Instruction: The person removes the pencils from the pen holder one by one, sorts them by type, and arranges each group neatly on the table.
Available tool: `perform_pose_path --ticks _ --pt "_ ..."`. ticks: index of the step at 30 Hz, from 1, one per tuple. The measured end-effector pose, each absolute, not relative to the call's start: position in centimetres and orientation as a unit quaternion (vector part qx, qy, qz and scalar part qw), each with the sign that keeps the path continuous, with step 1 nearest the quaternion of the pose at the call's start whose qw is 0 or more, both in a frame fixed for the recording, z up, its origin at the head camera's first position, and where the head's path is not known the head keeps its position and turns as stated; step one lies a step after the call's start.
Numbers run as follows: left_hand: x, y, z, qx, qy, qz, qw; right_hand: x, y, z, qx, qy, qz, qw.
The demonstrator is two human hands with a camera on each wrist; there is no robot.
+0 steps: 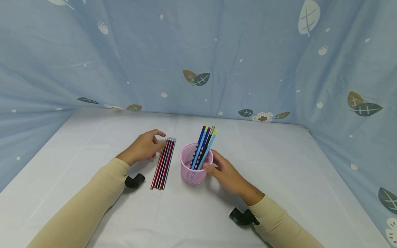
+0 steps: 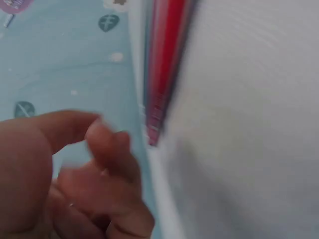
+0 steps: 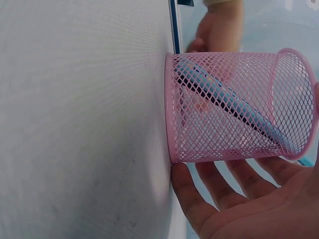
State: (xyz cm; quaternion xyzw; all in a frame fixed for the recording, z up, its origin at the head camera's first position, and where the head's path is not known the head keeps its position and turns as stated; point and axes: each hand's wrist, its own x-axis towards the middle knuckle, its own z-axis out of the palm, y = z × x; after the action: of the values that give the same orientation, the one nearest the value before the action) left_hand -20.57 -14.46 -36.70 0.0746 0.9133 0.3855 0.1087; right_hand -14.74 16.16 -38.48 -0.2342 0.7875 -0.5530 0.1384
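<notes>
Left hand (image 1: 145, 147) rests on the white surface (image 1: 279, 179), fingers loosely curled, fingertips at the upper end of a row of red and black pencils (image 1: 163, 163). Nothing gripped; touching or just beside the outermost pencil, can't tell which. Left wrist view is blurred: curled fingers (image 2: 107, 149) near the metal-capped pencil ends (image 2: 162, 74).

Pencils lie flat side by side, just left of the pink mesh pencil cup (image 1: 195, 164), not touching it.

Right hand (image 1: 227, 174) cups the right side of the cup, thumb by the rim, fingers relaxed along the wall. Right wrist view: straight-ish fingers (image 3: 214, 189) lie against the mesh cup (image 3: 234, 107), a light, wide hold, not a pinch.

Cup stands upright near the middle of the surface, holding a few blue and black pencils (image 1: 204, 146) leaning right.

Blue leaf-print cloth (image 1: 198, 51) hangs behind and at the sides.
</notes>
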Motion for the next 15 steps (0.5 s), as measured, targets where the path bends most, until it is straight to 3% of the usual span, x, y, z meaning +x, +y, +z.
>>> perform_pose_path --ticks 6,15 --pt "-19.6 -12.8 -35.0 0.1 0.914 0.394 0.008 -14.7 16.2 -38.4 -0.233 0.789 -0.552 0.137" --pt "-17.3 -10.2 -33.5 0.188 0.887 0.422 0.004 -14.6 16.2 -38.5 -0.235 0.782 -0.56 0.143"
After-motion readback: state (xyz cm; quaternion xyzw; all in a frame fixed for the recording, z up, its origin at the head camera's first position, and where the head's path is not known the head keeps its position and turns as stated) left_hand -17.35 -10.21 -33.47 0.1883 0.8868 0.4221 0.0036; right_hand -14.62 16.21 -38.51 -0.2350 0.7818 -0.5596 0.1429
